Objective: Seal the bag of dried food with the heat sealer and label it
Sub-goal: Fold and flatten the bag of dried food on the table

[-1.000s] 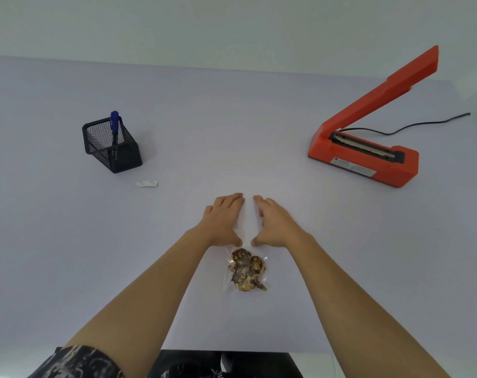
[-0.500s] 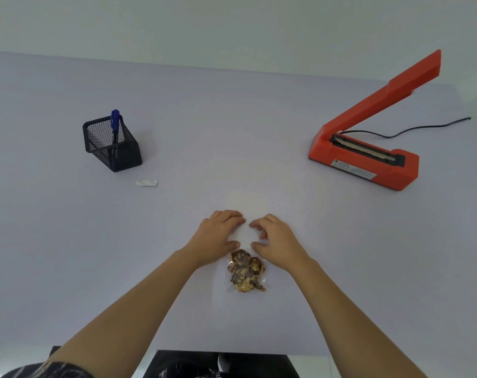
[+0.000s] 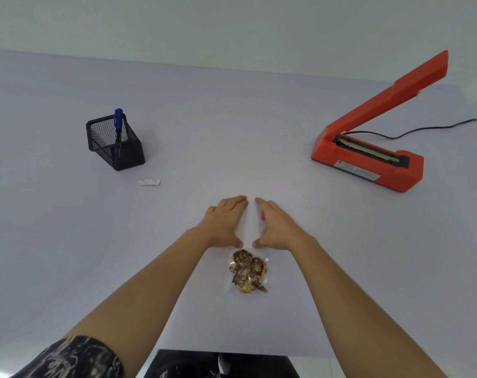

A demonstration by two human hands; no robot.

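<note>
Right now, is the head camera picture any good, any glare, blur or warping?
Head view: soft, even light, only faint shadows beside the pen holder and heat sealer; no strong glare; left hand and right hand sharp, no motion blur; the wide lens stretches the forearms toward the bottom corners; the clear bag almost vanishes against the pale table.
</note>
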